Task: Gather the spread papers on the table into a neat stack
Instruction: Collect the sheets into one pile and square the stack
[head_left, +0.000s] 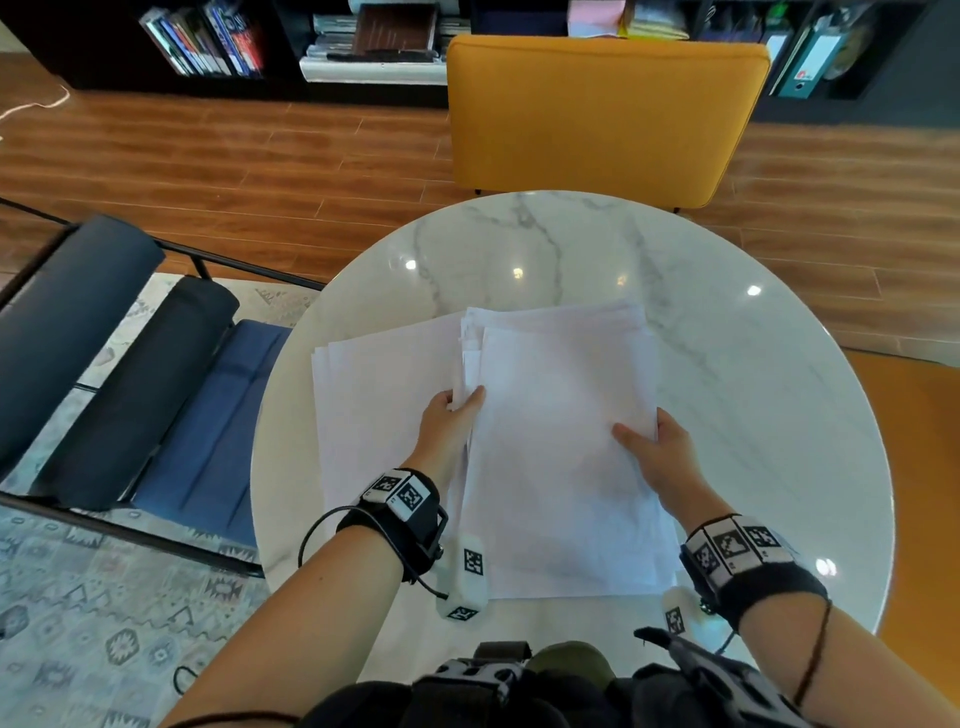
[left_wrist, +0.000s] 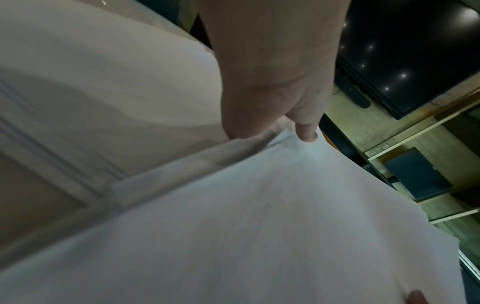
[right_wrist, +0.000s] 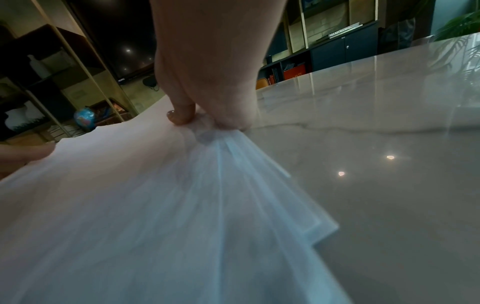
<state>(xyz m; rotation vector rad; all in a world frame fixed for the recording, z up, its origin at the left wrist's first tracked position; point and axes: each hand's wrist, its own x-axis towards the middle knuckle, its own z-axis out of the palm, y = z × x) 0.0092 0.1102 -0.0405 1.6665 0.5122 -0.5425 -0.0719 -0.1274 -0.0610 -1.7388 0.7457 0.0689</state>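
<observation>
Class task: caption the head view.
Both hands, left hand and right hand, grip a paper bundle above loose sheets.

Head view bright, sharp, bowed at edges; ceiling-light glare spots on counter (head_left: 571, 249). Wrist views dim, noisy; papers (left_wrist: 259, 226) motion-blurred.

Office lounge, bookshelves (head_left: 208, 36), binders (head_left: 810, 57), armchair (head_left: 597, 114)

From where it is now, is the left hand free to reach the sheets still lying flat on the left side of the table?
Probably not yet: the left hand is pinching the left edge of the gathered bundle, so it is occupied. The loose sheets lie right beside and under it, unobstructed, once it lets go.
</observation>
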